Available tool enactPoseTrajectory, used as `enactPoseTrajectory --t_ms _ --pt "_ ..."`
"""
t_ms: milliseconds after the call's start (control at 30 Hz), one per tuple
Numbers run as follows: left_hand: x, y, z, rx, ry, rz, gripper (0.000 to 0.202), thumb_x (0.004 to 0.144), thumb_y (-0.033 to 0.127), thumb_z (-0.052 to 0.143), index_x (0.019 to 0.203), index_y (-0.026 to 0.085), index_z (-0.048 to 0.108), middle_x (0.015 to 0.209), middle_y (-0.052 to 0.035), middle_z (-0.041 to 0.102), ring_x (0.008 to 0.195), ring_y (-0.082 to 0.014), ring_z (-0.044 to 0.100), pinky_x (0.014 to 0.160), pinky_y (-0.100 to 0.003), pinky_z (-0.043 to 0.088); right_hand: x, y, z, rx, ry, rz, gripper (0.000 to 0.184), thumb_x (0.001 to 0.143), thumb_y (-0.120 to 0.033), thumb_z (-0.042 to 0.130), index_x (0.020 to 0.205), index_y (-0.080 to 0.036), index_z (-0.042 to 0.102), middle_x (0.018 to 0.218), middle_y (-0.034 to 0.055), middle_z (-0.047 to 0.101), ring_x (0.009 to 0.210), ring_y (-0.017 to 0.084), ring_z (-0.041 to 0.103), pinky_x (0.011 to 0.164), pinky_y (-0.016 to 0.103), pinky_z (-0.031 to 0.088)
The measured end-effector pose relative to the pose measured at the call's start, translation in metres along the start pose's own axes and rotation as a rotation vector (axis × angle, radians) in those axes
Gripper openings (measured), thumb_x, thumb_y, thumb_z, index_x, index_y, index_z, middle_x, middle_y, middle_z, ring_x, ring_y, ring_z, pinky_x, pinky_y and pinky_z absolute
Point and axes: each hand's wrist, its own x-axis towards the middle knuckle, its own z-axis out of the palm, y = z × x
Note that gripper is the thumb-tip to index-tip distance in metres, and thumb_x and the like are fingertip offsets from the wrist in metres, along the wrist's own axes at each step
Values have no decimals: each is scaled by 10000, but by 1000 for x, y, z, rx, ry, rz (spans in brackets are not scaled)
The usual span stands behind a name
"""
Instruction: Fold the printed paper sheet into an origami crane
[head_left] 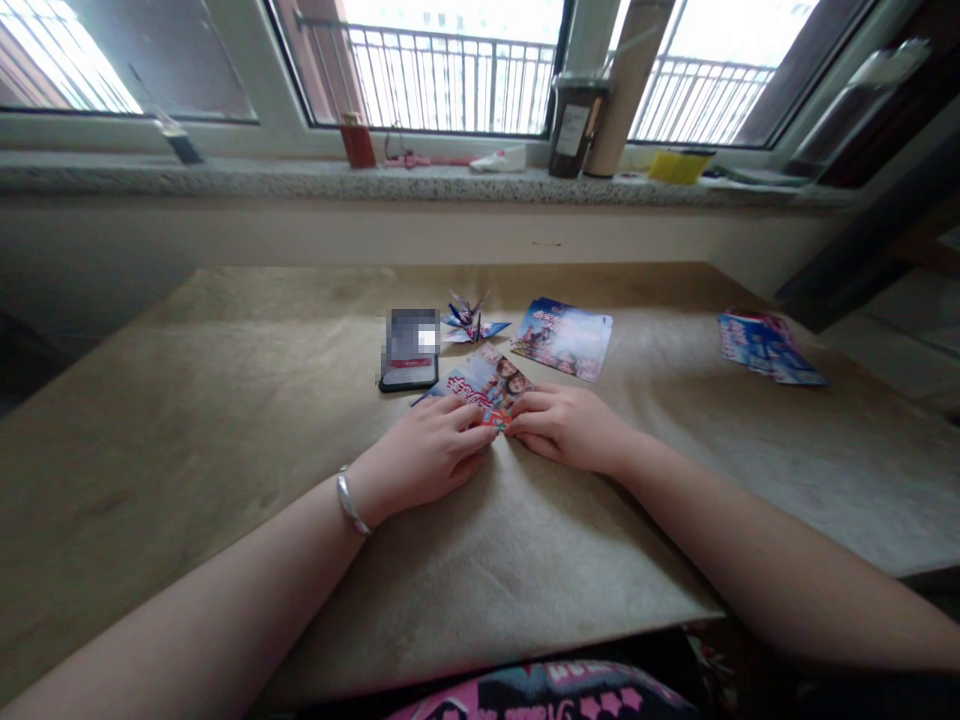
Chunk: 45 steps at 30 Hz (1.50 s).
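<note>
Tan tabletop [225, 400] below a window: just right of the phone [409, 350] lies our colourful printed sheet [480, 380]. Our left hand [424, 450] and right hand [570, 428] meet at its near corner, fingers drawn close, pinching the paper. A folded paper crane [469, 320] sits just right of the phone, a second printed sheet [564, 338] farther right.

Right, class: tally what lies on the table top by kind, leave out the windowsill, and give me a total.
Printed paper: 3 (near sheet pinched by left hand and right hand; middle sheet; far-right lot, maybe several stacked)
Folded paper crane: 1
Phone: 1
Total: 5
</note>
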Motion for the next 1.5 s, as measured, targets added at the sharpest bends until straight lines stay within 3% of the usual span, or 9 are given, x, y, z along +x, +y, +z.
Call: enactPoseTrajectory --t_ms 567,1367,1500 --pt "-4 -15 0 -110 29 46 172 919 218 467 886 194 634 922 -46 603 855 -168 531 755 -287 455 -1 0 1 -9 18 -21 250 902 -221 469 887 -203 718 909 56 694 827 172 589 718 280 479" --pt "-14 -29 -6 -318 -54 39 89 836 183 551 828 195 639 933 -41 615 866 -160 567 786 -264 465 -6 1 4 10 -31 23 239 892 -216 468 930 -202 703 942 82 673 883 185 590 759 306 483" --pt "-13 -25 -6 -287 -30 31 131 860 231 541 944 209 639 933 -43 599 857 -166 547 764 -278 462 -5 -2 6 -14 -45 31 247 885 -223 470 993 -193 690 973 92 662 908 206 576 777 329 488"
